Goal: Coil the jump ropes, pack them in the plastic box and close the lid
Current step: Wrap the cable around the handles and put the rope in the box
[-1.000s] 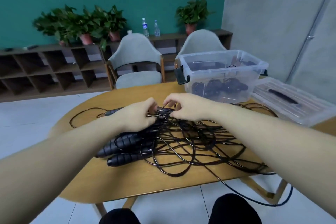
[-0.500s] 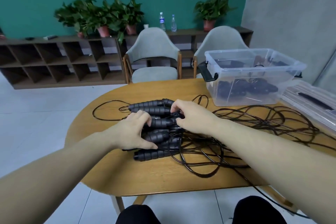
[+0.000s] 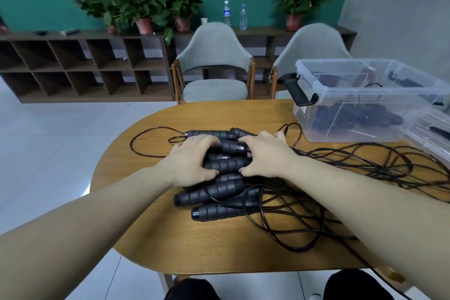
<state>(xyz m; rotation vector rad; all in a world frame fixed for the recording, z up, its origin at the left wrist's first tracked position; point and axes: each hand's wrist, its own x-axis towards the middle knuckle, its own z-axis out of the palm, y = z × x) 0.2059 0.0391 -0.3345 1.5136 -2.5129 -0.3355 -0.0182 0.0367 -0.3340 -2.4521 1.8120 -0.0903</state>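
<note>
An oval wooden surface (image 3: 151, 231) carries a pile of black jump-rope handles (image 3: 214, 190). Right of the handles, tangled cords (image 3: 365, 165) spread; beyond those stands a clear plastic box (image 3: 360, 95), its lid (image 3: 431, 129) alongside.

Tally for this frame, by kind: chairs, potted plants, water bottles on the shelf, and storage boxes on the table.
Grey upholstered chairs: 2
Green potted plants: 4
Clear plastic water bottles: 2
Clear plastic box: 1
Total: 9
</note>
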